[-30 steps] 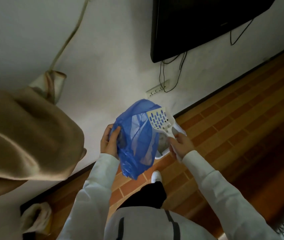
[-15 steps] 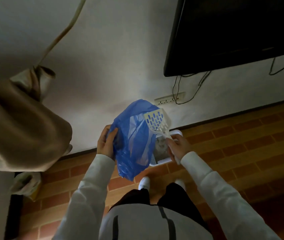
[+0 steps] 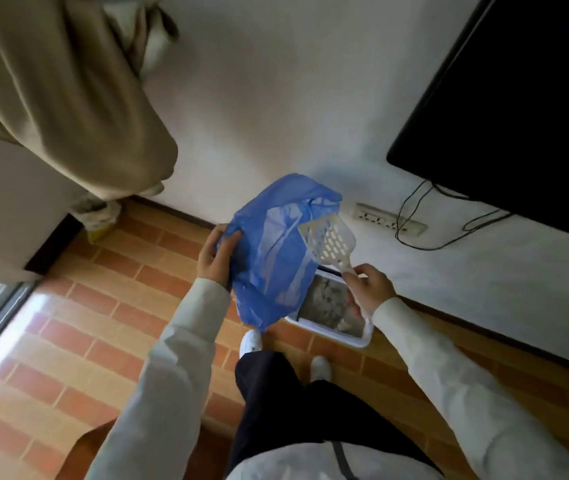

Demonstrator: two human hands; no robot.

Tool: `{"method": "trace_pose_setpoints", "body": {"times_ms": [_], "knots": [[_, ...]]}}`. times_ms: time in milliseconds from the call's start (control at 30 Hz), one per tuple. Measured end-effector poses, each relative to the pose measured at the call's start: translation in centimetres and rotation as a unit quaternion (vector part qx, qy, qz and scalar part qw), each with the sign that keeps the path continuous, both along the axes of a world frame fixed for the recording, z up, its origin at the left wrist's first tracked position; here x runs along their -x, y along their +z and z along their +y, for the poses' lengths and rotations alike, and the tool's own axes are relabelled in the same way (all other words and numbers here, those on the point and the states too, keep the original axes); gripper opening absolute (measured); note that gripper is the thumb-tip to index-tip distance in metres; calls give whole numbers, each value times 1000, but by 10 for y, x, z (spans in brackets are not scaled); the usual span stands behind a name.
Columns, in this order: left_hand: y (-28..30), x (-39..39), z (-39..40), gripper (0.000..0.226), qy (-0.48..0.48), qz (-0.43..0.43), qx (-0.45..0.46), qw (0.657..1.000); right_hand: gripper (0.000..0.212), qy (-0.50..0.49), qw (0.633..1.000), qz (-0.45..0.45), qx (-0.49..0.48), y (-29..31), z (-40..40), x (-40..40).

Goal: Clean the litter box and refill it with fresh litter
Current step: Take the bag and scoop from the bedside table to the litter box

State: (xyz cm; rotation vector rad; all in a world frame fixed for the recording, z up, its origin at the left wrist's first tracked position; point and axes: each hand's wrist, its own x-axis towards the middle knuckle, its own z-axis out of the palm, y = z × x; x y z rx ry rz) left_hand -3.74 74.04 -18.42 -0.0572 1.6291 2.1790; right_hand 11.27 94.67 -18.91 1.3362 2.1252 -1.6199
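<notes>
Person, head view. Long pale grey-white sleeves: left sleeve (image 3: 172, 358), right sleeve (image 3: 449, 375), both ending at plain cuffs. Matching pale jacket (image 3: 293, 462) bearing one dark grey vertical stripe. Dark navy trousers (image 3: 276, 393) directly above the jacket's hem. White shoes (image 3: 251, 342) beyond the trousers.

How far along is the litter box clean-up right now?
Done: nothing that shows; the litter box on the floor holds grey, clumped litter. In hand: the left hand holds the blue bag, the right hand holds the white scoop at its mouth. Left: scooping, emptying, refilling; no fresh litter is visible.
</notes>
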Motion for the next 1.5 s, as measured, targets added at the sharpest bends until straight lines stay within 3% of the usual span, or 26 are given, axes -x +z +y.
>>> {"method": "trace_pose_setpoints", "body": {"times_ms": [133,267,533,667,767,900,1133,1267,1400,1500], "knots": [[-21,-15,-1,21,62,-43,14,997,15,56,998,-19,-8,-14,10,5],[-44,-16,-1,6,96,-65,16,993,19,77,996,-33,6,-48,10,17],[-154,4,-13,9,161,-83,-2,983,18,96,995,-13,20,-171,8,62],[-232,14,-20,19,183,-82,-9,980,21,114,993,4,4,-259,8,85],[-297,20,-27,7,194,-76,-27,978,24,154,988,0,7,-331,10,102],[-394,28,-42,11,205,-83,-54,974,23,215,976,-10,27,-417,7,123],[-567,44,-50,63,203,-176,-59,961,20,248,967,-15,47,-574,1,152],[-663,46,-46,79,237,-232,-40,943,17,266,963,-19,29,-649,5,162],[-736,36,-38,74,243,-244,-42,938,18,257,966,-25,23,-701,11,160],[-767,25,-30,32,265,-207,-37,941,17,267,963,-25,-4,-722,14,153]]}}
